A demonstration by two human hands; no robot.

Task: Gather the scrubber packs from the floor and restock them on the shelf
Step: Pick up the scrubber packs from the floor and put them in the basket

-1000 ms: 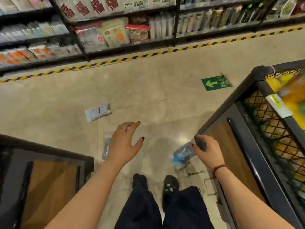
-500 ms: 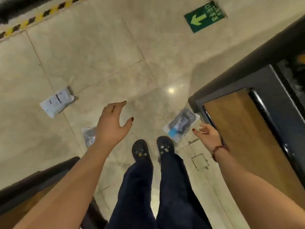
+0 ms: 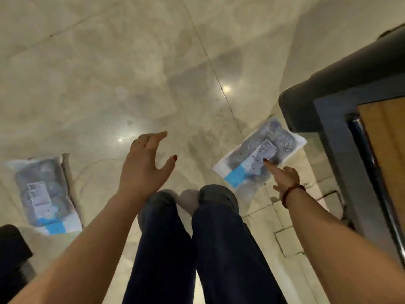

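My right hand (image 3: 285, 178) reaches down with the forefinger straight, its tip over the white label (image 3: 266, 150) of a scrubber pack (image 3: 258, 154), and the fingers hold nothing. That pack lies flat on the floor (image 3: 109, 73), just beside the corner of a dark stand (image 3: 328, 102). My left hand (image 3: 142, 170) hangs above the floor in front of my knees (image 3: 219, 194), fingers wide, lightly curved and empty, while a second scrubber pack (image 3: 46, 194) lies flat farther to my left, well apart from the first.

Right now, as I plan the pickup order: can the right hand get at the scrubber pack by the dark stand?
Probably yes: the right hand, open, points a finger onto the scrubber pack, which lies uncovered.
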